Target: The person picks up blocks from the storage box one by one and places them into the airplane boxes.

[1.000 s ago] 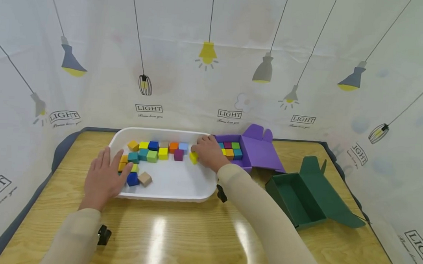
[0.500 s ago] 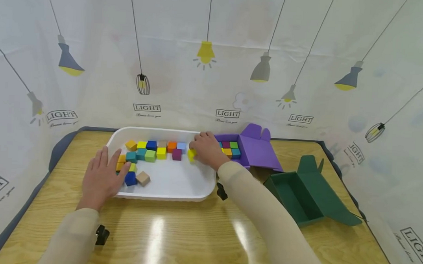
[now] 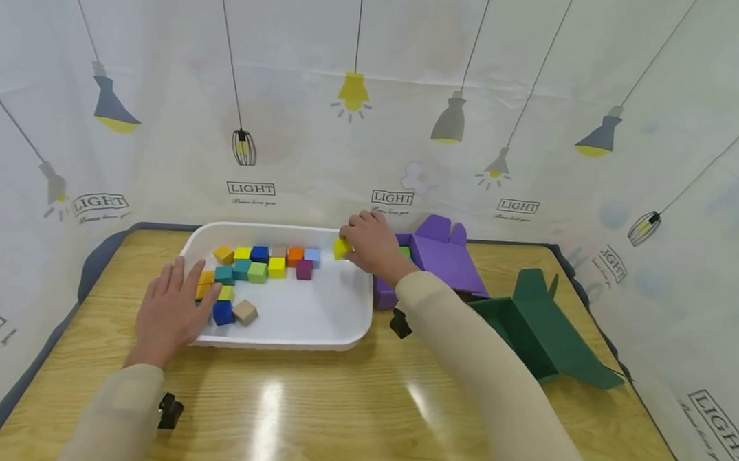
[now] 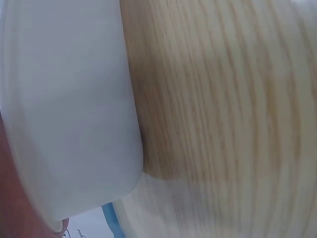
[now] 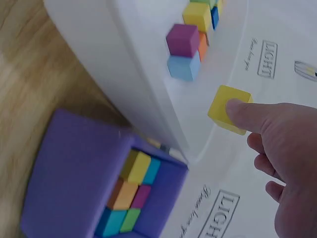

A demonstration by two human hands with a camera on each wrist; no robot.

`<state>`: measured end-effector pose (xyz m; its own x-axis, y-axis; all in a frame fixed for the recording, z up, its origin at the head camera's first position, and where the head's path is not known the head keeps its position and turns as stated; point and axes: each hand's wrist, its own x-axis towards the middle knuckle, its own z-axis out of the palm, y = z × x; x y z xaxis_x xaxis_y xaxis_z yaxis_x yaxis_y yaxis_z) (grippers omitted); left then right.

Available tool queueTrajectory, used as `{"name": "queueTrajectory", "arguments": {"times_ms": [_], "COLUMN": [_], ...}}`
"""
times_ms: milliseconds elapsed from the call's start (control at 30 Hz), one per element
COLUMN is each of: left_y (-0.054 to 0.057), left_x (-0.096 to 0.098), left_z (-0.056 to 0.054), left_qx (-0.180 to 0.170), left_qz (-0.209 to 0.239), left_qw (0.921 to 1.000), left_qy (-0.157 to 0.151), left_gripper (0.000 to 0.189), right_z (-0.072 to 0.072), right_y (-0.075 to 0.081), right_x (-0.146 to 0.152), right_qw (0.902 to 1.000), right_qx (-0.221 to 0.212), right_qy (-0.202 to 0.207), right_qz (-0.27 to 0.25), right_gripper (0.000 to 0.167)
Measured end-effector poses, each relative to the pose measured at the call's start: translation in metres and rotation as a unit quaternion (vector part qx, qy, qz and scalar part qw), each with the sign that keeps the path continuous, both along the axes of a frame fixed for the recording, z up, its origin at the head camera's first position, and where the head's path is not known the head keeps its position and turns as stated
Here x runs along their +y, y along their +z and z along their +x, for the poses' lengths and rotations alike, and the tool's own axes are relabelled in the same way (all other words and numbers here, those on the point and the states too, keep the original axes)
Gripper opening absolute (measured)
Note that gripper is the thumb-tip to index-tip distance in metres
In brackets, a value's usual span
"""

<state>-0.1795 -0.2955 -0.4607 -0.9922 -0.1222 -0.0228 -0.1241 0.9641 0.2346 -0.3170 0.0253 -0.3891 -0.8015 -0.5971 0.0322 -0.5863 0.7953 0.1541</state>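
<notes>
Between thumb and fingers, my right hand pinches a yellow cube, held above the right end of the white tray. My left hand rests with straight fingers over the tray's left rim, next to several coloured cubes. Among the cubes in the tray are a purple one, a light blue one and a plain wooden one. Right of the tray stands a purple box, lid folded back. In the right wrist view, yellow, orange, teal, purple and green cubes sit in rows inside it.
A green box with its lid open stands on the wooden table, right of the purple box. Behind the table hangs a pale cloth printed with lamps. The right forearm passes in front of both boxes.
My right hand has lifted the yellow cube up from the tray and moved slightly back, toward the purple box. My left hand stays on the tray's rim. The head view has shifted a little.
</notes>
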Motion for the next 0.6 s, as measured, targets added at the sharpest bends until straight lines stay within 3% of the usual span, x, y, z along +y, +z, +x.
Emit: {"name": "queueTrajectory", "arguments": {"times_ms": [300,600], "left_y": [-0.001,0.001], "left_x": [-0.007,-0.009], "left_z": [0.002,0.006], "left_qx": [0.003,0.009], "left_qz": [-0.004,0.0], "left_qw": [1.0,1.0], "left_qy": [-0.003,0.0], "left_gripper": [0.081,0.081], "right_z": [-0.011,-0.013], "right_y": [0.018,0.013], "right_x": [0.049,0.081], "right_qw": [0.9987,0.9973], "right_qx": [-0.005,-0.043], "right_qy": [-0.051,-0.051], "right_qz": [0.005,0.03], "right_gripper": [0.037,0.039]}}
